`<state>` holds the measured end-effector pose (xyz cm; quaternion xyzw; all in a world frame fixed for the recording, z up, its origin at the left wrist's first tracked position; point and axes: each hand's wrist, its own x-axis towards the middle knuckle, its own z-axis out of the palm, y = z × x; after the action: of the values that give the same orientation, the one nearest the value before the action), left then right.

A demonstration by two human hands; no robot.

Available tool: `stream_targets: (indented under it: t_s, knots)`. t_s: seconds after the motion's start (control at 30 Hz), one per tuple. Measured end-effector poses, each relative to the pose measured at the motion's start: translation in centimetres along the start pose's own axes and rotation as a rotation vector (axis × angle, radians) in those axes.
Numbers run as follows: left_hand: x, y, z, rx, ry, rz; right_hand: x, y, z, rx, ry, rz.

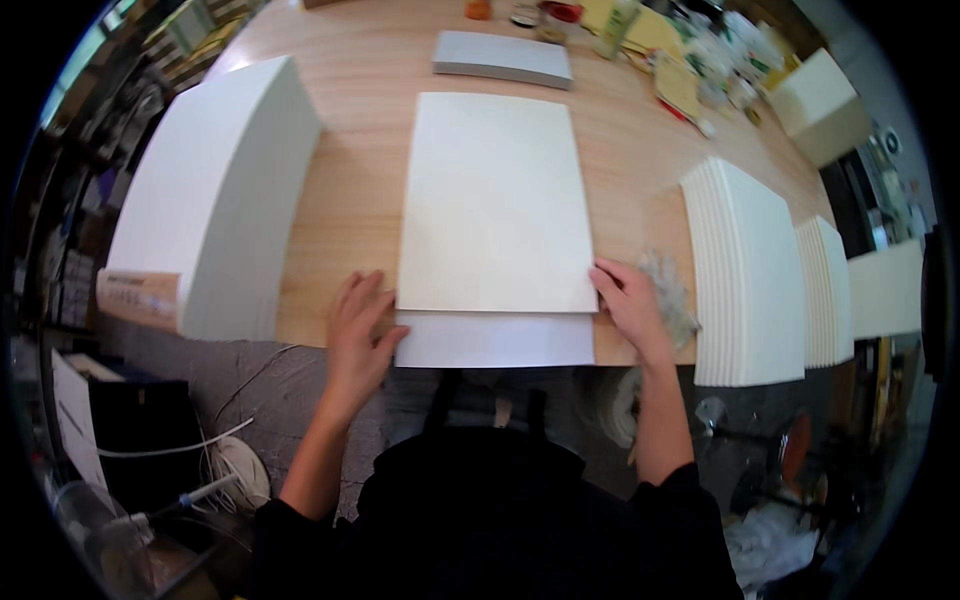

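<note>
I see a wooden table (350,200), wide and pale. Tall stack of white sheets (215,190) at its left edge; fanned stacks of boards (760,270) at right. Centre: a cream board (495,200) lying flat on a grey-white sheet (495,340) that juts past the near table edge. Left hand (358,335) open, fingers flat by the board's near-left corner. Right hand (630,305) open, fingertips touching the near-right corner. A crumpled rag (670,290) sits just beside the right hand.

Paper stacks (215,200) flanking (bare wood (355,190) between)
</note>
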<state>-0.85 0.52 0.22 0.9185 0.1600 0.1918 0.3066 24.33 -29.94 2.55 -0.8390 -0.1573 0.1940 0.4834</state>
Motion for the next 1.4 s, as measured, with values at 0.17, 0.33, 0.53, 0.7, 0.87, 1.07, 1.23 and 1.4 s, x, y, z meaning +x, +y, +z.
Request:
stream_targets:
  t_s: [0.17,0.33,0.53,0.7,0.87,1.07,1.23,1.4]
  knots:
    - [0.0,0.8,0.2,-0.011,-0.018,-0.041,-0.3,1.4,0.2,-0.124,0.134,-0.262]
    - [0.2,0.9,-0.1,0.038,-0.072,-0.004,-0.7,1.1,0.4,-0.221,0.18,-0.348]
    - [0.4,1.1,-0.1,0.021,-0.063,0.018,-1.0,1.2,0.3,-0.2,0.174,-0.341]
    - [0.0,0.7,0.0,0.039,-0.055,0.021,-0.8,1.4,0.4,-0.194,0.18,-0.346]
    - [-0.1,0.4,0.1,0.041,-0.061,0.042,-0.9,1.6,0.6,-0.224,0.222,-0.387]
    - [0.6,0.3,0.0,-0.044,-0.042,-0.023,-0.9,2.4,0.7,-0.226,0.228,-0.359]
    - [4.3,7.8,0.5,0.137,-0.185,0.333,-2.5,1.3,-1.6,0.18,0.158,-0.097]
    - [5.5,9.9,1.4,0.249,-0.457,0.551,-5.0,0.9,-2.9,0.046,0.09,-0.279]
